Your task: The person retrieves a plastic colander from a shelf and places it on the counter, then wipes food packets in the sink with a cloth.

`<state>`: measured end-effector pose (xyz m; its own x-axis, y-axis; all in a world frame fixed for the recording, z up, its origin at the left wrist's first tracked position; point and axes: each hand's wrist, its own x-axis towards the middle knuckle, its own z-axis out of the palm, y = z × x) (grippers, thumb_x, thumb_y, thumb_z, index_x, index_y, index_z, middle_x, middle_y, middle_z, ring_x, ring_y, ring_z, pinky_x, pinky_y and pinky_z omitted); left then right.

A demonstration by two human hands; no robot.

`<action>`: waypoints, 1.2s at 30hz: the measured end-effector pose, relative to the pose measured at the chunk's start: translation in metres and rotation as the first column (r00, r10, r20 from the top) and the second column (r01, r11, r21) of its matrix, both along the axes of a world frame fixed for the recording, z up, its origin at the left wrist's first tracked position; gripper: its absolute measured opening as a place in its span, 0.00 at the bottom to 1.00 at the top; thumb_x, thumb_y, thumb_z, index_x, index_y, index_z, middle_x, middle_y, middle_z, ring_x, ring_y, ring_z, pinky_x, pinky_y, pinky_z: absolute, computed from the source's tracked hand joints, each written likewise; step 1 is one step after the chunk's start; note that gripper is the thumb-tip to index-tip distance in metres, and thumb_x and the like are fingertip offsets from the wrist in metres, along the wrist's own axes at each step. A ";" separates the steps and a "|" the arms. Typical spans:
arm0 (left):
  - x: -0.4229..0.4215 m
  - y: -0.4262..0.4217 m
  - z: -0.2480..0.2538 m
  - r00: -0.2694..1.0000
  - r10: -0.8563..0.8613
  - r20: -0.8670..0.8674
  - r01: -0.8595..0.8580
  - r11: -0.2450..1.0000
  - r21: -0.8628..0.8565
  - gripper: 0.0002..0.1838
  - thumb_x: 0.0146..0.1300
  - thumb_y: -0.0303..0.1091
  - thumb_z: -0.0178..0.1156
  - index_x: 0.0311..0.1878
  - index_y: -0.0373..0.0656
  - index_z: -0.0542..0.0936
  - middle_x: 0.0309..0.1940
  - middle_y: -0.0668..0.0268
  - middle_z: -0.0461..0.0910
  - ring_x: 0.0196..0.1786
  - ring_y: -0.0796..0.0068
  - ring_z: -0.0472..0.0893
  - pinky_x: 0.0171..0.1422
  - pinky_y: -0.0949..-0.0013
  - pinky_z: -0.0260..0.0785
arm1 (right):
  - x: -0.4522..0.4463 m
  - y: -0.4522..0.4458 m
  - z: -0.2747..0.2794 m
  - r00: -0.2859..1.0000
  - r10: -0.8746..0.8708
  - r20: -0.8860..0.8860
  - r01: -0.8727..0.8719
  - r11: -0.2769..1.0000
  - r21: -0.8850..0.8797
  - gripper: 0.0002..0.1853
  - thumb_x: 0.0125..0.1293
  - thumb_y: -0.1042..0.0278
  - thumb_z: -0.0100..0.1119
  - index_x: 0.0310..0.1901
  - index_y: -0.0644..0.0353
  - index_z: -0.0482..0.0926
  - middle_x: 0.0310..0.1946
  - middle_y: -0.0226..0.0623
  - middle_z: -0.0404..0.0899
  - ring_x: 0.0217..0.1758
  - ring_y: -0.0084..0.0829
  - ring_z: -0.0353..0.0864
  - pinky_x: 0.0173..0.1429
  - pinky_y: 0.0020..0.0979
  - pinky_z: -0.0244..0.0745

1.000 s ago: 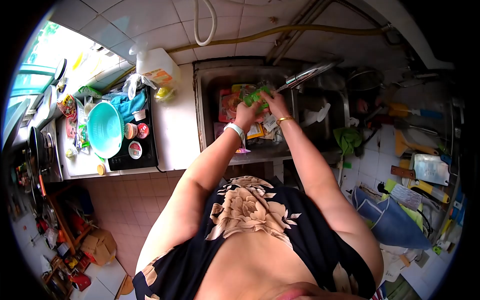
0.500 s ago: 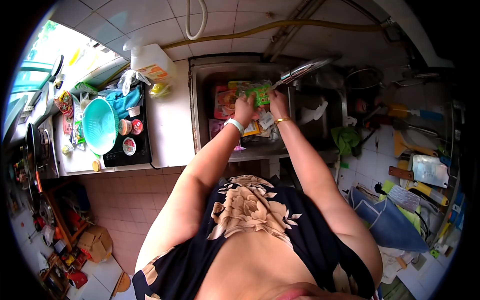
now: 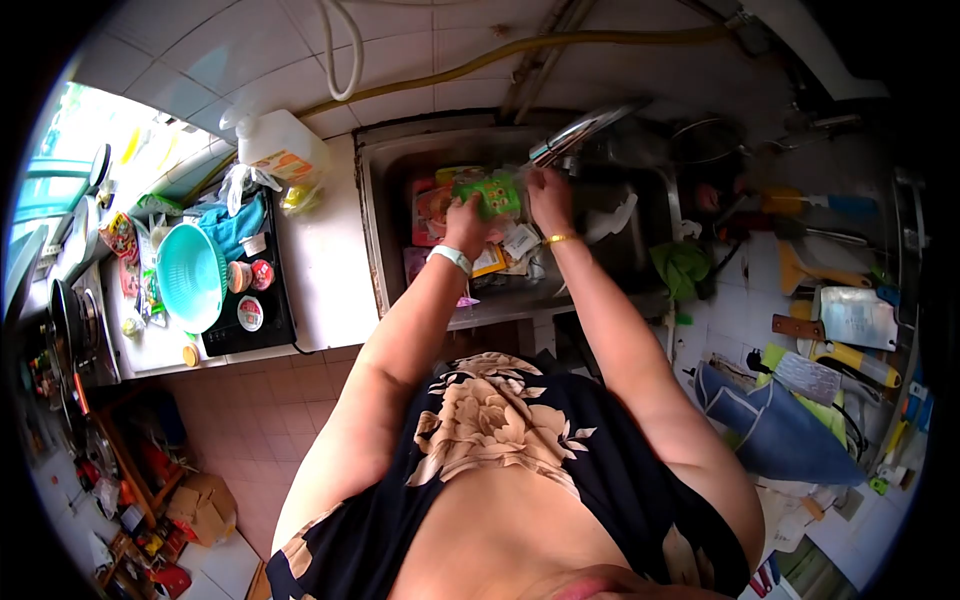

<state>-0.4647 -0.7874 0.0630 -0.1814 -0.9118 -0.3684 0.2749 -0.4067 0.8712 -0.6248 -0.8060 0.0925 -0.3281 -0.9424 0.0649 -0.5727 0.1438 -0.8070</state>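
Note:
A green plastic packet (image 3: 497, 194) with small printed pictures is held over the sink, below the faucet. My left hand (image 3: 464, 226), with a pale band at its wrist, is closed on the packet's left side. At the packet's right edge, my right hand (image 3: 550, 203), wearing a gold bracelet, has its fingers closed on what looks like clear plastic of the same packet; the fingertips are partly hidden. Beneath lie a red packet (image 3: 431, 212), a yellow packet (image 3: 488, 262) and a white-labelled wrapper (image 3: 521, 240), heaped in the left basin.
The metal faucet (image 3: 580, 135) reaches over the sink (image 3: 372, 215). White plastic (image 3: 611, 218) lies in the right basin, and a green cloth (image 3: 683, 270) hangs at its corner. On the left counter stand a turquoise colander (image 3: 190, 277) and a large white jug (image 3: 285, 145). A cleaver (image 3: 855, 317) lies right.
The green packet has shifted left with my left hand. My hands are slightly farther apart, and the whole view has turned a little.

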 end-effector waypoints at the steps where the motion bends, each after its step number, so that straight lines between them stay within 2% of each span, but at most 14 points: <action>1: 0.003 0.000 -0.005 0.995 -0.040 0.092 0.046 0.997 -0.060 0.16 0.60 0.23 0.61 0.52 0.37 0.73 0.49 0.56 0.76 0.48 0.63 0.81 0.45 0.63 0.79 | -0.006 -0.006 0.000 1.000 -0.011 -0.003 0.011 1.000 -0.002 0.13 0.65 0.60 0.59 0.41 0.62 0.80 0.32 0.46 0.84 0.37 0.46 0.84 0.41 0.39 0.75; 2: 0.007 0.000 -0.012 0.991 -0.062 0.119 0.076 0.991 -0.111 0.16 0.60 0.20 0.60 0.52 0.36 0.72 0.50 0.55 0.76 0.50 0.63 0.81 0.46 0.62 0.81 | -0.009 -0.014 0.007 1.000 0.018 -0.003 -0.018 1.000 -0.023 0.13 0.64 0.61 0.60 0.45 0.61 0.78 0.33 0.45 0.84 0.37 0.45 0.84 0.42 0.39 0.76; 4: 0.017 0.000 -0.054 0.960 -0.017 -0.279 -0.013 0.994 -0.105 0.17 0.60 0.20 0.60 0.52 0.38 0.73 0.50 0.55 0.76 0.50 0.61 0.81 0.47 0.62 0.81 | -0.015 -0.027 0.012 0.995 0.077 -0.060 -0.080 0.995 -0.057 0.17 0.62 0.64 0.61 0.50 0.60 0.73 0.32 0.44 0.85 0.38 0.44 0.84 0.43 0.38 0.77; 5: 0.024 0.005 -0.046 0.988 -0.015 -0.152 -0.011 0.985 -0.172 0.17 0.61 0.21 0.59 0.53 0.39 0.73 0.50 0.56 0.77 0.50 0.60 0.81 0.47 0.62 0.81 | -0.018 -0.029 0.013 0.996 0.068 -0.060 -0.071 0.996 -0.059 0.17 0.62 0.64 0.61 0.50 0.60 0.73 0.32 0.44 0.85 0.38 0.44 0.84 0.43 0.38 0.77; 7: 0.030 0.007 0.004 0.966 0.211 -0.152 -0.156 0.938 0.309 0.11 0.65 0.26 0.58 0.51 0.38 0.75 0.44 0.59 0.80 0.45 0.62 0.83 0.45 0.63 0.81 | -0.021 -0.026 0.012 0.989 0.147 -0.031 -0.148 0.989 -0.024 0.17 0.63 0.67 0.61 0.52 0.60 0.74 0.33 0.42 0.85 0.36 0.40 0.85 0.42 0.35 0.78; 9: 0.050 0.016 0.008 0.976 0.199 -0.087 -0.169 0.946 0.278 0.11 0.68 0.34 0.59 0.45 0.36 0.79 0.35 0.67 0.81 0.39 0.75 0.81 0.41 0.73 0.74 | -0.031 -0.013 0.004 0.986 0.146 0.075 -0.141 0.987 -0.072 0.17 0.63 0.68 0.60 0.53 0.60 0.74 0.33 0.40 0.84 0.35 0.37 0.85 0.41 0.34 0.77; 13: 0.103 0.023 -0.080 0.931 0.175 0.320 -0.197 0.980 0.038 0.12 0.74 0.36 0.51 0.42 0.37 0.78 0.35 0.64 0.81 0.37 0.75 0.80 0.41 0.73 0.74 | -0.050 0.025 -0.007 0.978 0.119 0.171 -0.111 0.992 -0.056 0.20 0.65 0.73 0.58 0.59 0.60 0.71 0.35 0.35 0.84 0.34 0.26 0.84 0.41 0.26 0.77; 15: 0.101 0.031 -0.026 0.958 0.285 0.033 -0.284 0.923 0.260 0.08 0.72 0.30 0.51 0.45 0.35 0.76 0.37 0.62 0.81 0.36 0.71 0.81 0.42 0.68 0.79 | -0.049 0.050 -0.003 0.987 0.095 0.129 -0.095 0.995 -0.007 0.18 0.67 0.72 0.56 0.58 0.60 0.73 0.34 0.36 0.84 0.33 0.25 0.84 0.41 0.27 0.77; 19: 0.113 0.044 -0.015 0.982 0.190 -0.005 -0.183 0.952 0.245 0.08 0.68 0.25 0.54 0.49 0.36 0.75 0.44 0.59 0.80 0.43 0.66 0.82 0.49 0.63 0.81 | -0.050 0.102 -0.060 0.974 0.217 -0.068 -0.191 0.942 0.275 0.10 0.64 0.69 0.56 0.45 0.60 0.80 0.34 0.45 0.83 0.37 0.43 0.84 0.43 0.36 0.78; 21: 0.112 0.046 -0.003 0.958 0.228 -0.175 -0.160 0.928 0.337 0.10 0.66 0.26 0.58 0.50 0.37 0.75 0.45 0.61 0.81 0.46 0.69 0.81 0.47 0.70 0.77 | -0.048 0.114 -0.110 0.876 0.461 -0.140 -0.319 0.773 0.549 0.08 0.60 0.71 0.55 0.39 0.59 0.83 0.39 0.47 0.83 0.45 0.54 0.80 0.48 0.41 0.77; 24: 0.113 0.051 0.012 0.963 0.215 -0.160 -0.144 0.919 0.366 0.14 0.64 0.30 0.62 0.52 0.39 0.76 0.46 0.62 0.81 0.46 0.71 0.81 0.46 0.71 0.77 | -0.040 0.125 -0.173 0.785 0.601 -0.153 -0.309 0.593 0.743 0.11 0.60 0.72 0.52 0.39 0.61 0.84 0.40 0.49 0.82 0.50 0.50 0.79 0.55 0.41 0.74; 27: 0.120 0.053 0.025 0.970 0.168 -0.177 -0.096 0.929 0.357 0.16 0.63 0.27 0.63 0.53 0.42 0.73 0.45 0.65 0.80 0.47 0.71 0.81 0.45 0.71 0.78 | -0.042 0.116 -0.197 0.313 0.931 -0.189 -0.354 0.299 0.886 0.14 0.63 0.70 0.48 0.41 0.66 0.83 0.46 0.52 0.81 0.55 0.47 0.78 0.67 0.43 0.63; 31: 0.129 0.058 0.034 0.973 0.114 -0.200 -0.060 0.965 0.257 0.14 0.62 0.25 0.63 0.49 0.43 0.73 0.39 0.69 0.79 0.36 0.81 0.77 0.36 0.80 0.70 | -0.034 0.112 -0.191 0.728 0.672 -0.134 -0.189 0.384 0.904 0.12 0.63 0.72 0.50 0.43 0.67 0.81 0.45 0.52 0.81 0.54 0.50 0.78 0.58 0.45 0.72; 36: 0.121 0.058 0.042 0.957 0.227 -0.180 -0.169 0.942 0.291 0.11 0.62 0.30 0.65 0.46 0.43 0.76 0.38 0.69 0.81 0.33 0.83 0.77 0.33 0.81 0.66 | -0.041 0.111 -0.159 0.844 0.429 -0.323 -0.075 0.689 0.721 0.07 0.60 0.73 0.58 0.38 0.65 0.80 0.39 0.53 0.81 0.49 0.51 0.79 0.51 0.44 0.76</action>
